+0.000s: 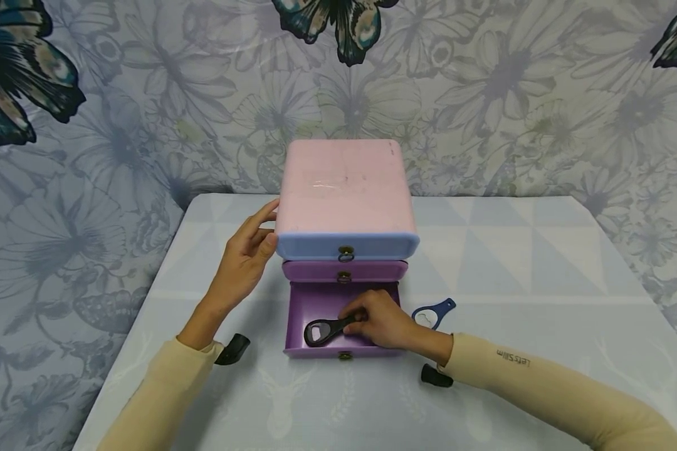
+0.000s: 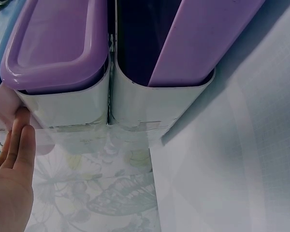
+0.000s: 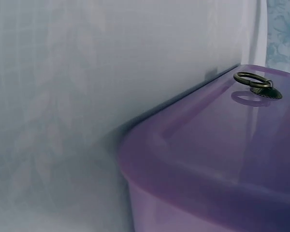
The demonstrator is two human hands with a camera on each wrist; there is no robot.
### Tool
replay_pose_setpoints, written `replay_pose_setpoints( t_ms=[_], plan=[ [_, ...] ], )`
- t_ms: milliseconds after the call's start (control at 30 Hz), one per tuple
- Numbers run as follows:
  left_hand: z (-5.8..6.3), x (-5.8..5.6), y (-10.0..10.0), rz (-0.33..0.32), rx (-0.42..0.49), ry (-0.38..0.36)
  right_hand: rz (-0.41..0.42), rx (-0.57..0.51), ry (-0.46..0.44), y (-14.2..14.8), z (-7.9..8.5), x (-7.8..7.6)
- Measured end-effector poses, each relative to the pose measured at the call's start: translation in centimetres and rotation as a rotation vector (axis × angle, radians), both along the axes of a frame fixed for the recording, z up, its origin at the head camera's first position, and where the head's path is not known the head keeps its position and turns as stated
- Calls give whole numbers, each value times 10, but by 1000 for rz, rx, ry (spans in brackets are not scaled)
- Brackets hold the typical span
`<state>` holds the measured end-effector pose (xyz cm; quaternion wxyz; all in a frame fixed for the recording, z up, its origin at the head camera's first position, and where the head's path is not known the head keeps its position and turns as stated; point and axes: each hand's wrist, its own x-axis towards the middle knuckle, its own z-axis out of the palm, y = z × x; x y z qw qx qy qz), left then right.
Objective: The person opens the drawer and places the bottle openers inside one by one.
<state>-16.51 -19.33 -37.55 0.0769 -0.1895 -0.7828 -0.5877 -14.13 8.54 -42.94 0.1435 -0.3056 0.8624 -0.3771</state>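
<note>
A small chest of drawers with a pink top stands in the middle of the table. Its lowest purple drawer is pulled out toward me. In the head view my right hand reaches into that drawer and pinches the handle of a black bottle opener, whose loop-shaped head points left. My left hand rests with its fingers along the chest's left side; the left wrist view shows those fingers extended against the side wall. The right wrist view shows the drawer's front with its ring pull, my right hand out of sight.
A blue opener-like tool with a pale round middle lies on the table, right of the drawer. Above the pulled-out drawer are a purple drawer front and a blue one. A patterned wall covering hangs behind.
</note>
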Motion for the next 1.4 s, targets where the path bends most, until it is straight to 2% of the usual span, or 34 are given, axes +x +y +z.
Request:
replay_pose_setpoints(
  t_ms=[467,700,1033,1400],
  plan=[
    [1,0,2,-8,-1,8,30,34,-103,-7,1,-1],
    [1,-1,1,-8,-4,10,41,-12,-95,-2,8,0],
    [0,0,0,7,-17,-5,54,-73,-63,18,17,1],
    [1,0,1,7,-26,-11,62,-88,-95,54,33,3]
  ],
)
